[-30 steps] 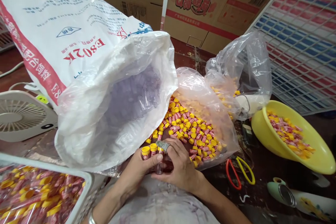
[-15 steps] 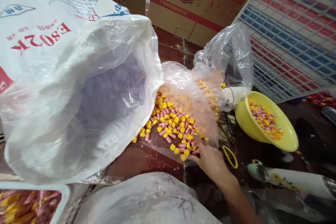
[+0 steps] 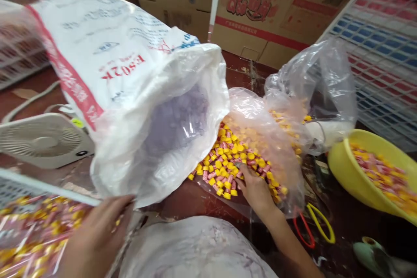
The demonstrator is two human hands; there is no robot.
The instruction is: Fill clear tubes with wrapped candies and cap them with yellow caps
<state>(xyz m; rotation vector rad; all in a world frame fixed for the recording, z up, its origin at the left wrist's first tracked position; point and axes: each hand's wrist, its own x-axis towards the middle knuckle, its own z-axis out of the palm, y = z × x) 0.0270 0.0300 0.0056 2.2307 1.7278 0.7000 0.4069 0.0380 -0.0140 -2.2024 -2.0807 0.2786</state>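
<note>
One white sack (image 3: 107,56) gapes left of centre; a tray (image 3: 58,190) sits lower left. Yellow-capped pieces (image 3: 233,152) heap at centre. The blurred left hand (image 3: 97,230) curls over the tray, the right hand (image 3: 256,189) dips into the heap, their grips unclear.

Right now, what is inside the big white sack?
Inside the white sack, a heap of clear, purplish plastic pieces shows near the mouth; whatever lies deeper is hidden.

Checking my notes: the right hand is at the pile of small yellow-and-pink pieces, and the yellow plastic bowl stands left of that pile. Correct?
One side is wrong: in the head view, the yellow plastic bowl stands right of the pile of small yellow-and-pink pieces. The right hand is at that pile.
</note>
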